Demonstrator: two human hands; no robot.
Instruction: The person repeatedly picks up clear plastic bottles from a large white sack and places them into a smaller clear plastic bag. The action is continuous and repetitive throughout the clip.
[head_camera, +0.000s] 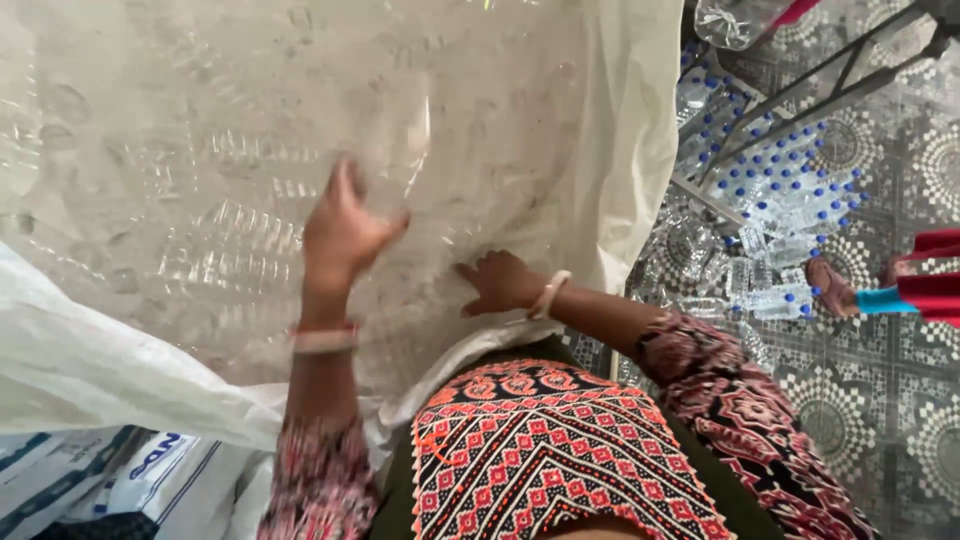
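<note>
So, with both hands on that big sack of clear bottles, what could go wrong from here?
1. The left hand and right hand only press on the white woven sack with open fingers; its slack wall could slip or sag.
2. Loose blue-capped bottles cover the patterned floor beside the person, so a step that way might roll underfoot.
3. Another person's foot is near that pile.

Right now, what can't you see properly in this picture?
- Head view: bottles inside the sack show only as faint shapes through its cloudy white wall.
- Left hand: motion-blurred, so its grip is unclear.
- Right hand: fingertips press into the sack, partly hidden.
- Another person's foot: the right edge cuts off the rest.
</note>
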